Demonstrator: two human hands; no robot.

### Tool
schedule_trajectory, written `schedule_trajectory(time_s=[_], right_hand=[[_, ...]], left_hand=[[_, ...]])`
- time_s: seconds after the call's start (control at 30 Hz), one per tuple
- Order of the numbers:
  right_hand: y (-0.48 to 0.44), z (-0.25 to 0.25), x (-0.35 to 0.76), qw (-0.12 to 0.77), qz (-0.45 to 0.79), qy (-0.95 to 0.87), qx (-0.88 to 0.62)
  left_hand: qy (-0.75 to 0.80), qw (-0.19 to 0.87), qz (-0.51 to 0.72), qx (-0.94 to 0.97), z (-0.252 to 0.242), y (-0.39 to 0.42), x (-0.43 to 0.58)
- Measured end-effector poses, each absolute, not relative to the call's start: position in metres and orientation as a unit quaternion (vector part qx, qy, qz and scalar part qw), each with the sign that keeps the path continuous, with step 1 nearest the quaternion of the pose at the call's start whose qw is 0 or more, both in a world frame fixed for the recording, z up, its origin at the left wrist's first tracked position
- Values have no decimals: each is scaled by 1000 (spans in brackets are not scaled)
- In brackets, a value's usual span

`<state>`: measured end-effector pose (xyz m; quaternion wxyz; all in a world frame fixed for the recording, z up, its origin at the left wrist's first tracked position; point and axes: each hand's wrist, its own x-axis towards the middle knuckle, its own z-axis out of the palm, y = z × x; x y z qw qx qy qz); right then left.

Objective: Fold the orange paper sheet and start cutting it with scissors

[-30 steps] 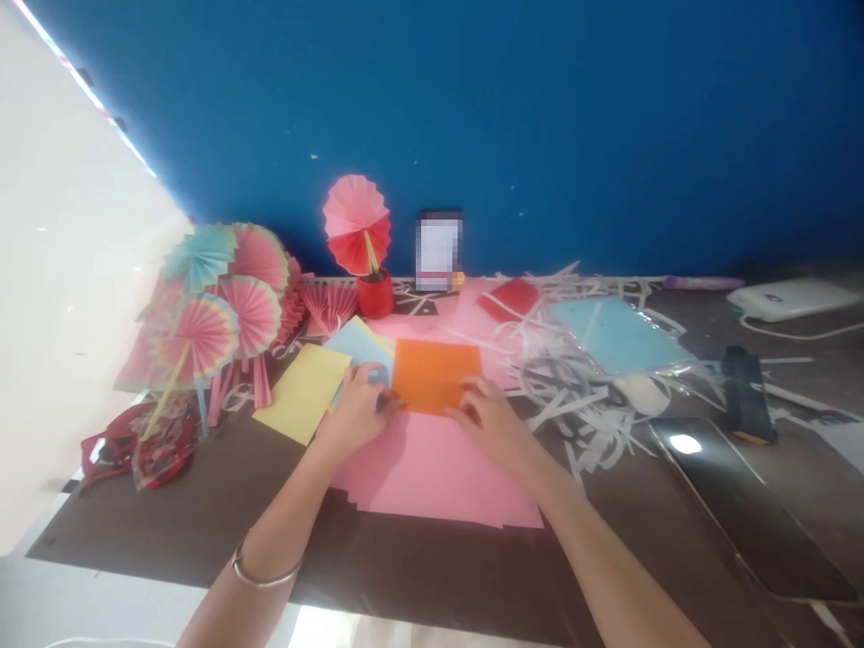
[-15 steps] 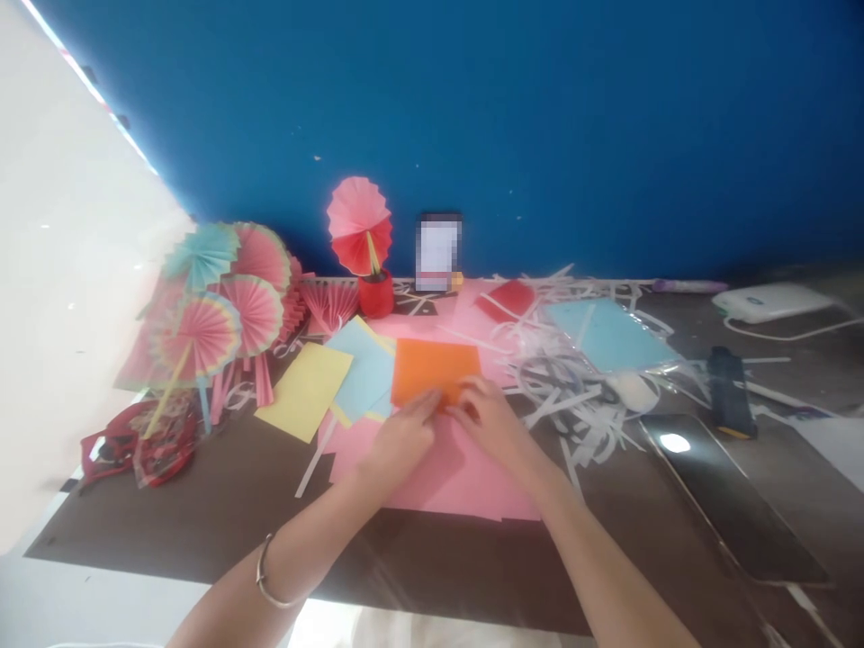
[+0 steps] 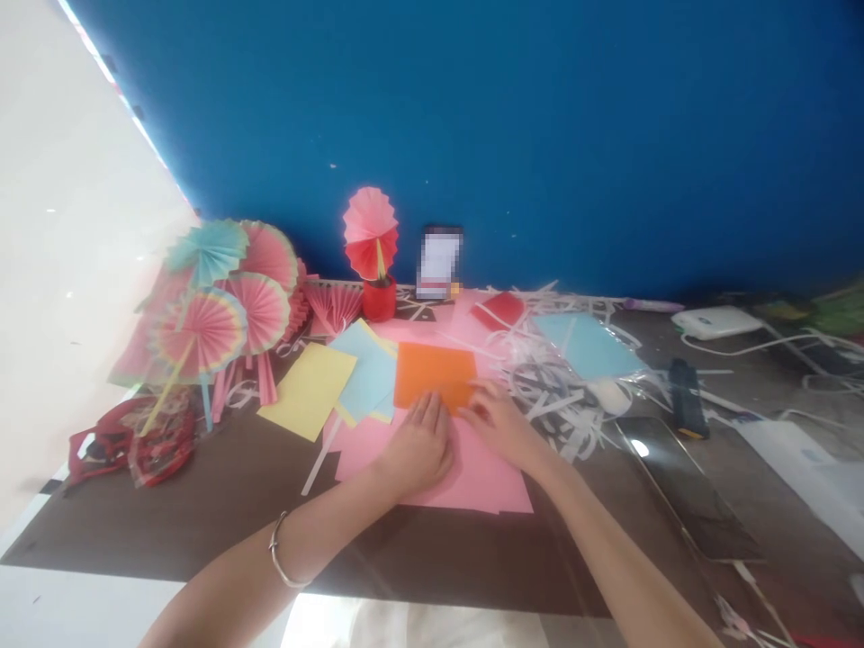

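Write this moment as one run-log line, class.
left hand: flat on pink paper, fingers at orange paper | right hand: touching orange paper's near edge | table: paper fans, strips

A matt orange paper sheet lies on smooth pink paper sheets, both flat and uncreased. The table has a dull dark brown surface. Pleated paper fans look crisp and ribbed. White paper strips curl loosely. A glossy black phone reflects light. A thin shiny metal bangle circles the left wrist.
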<state>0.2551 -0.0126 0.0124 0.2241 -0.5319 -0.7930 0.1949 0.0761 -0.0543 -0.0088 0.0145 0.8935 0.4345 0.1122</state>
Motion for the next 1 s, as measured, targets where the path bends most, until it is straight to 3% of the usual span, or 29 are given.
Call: schedule_trajectory(time_s=[0.43,0.63,1.0], right_hand=[[-9,1,258,201,149,-799,-546],[-7,-8,266,217,78,-805,-546],[-46,17,248,142,-66,-841,-519]], left_hand=[[462,41,139,875,-9,-57,78],[474,21,119,872,-5,-58,79],[475,20,134,870,-5,-60,79]])
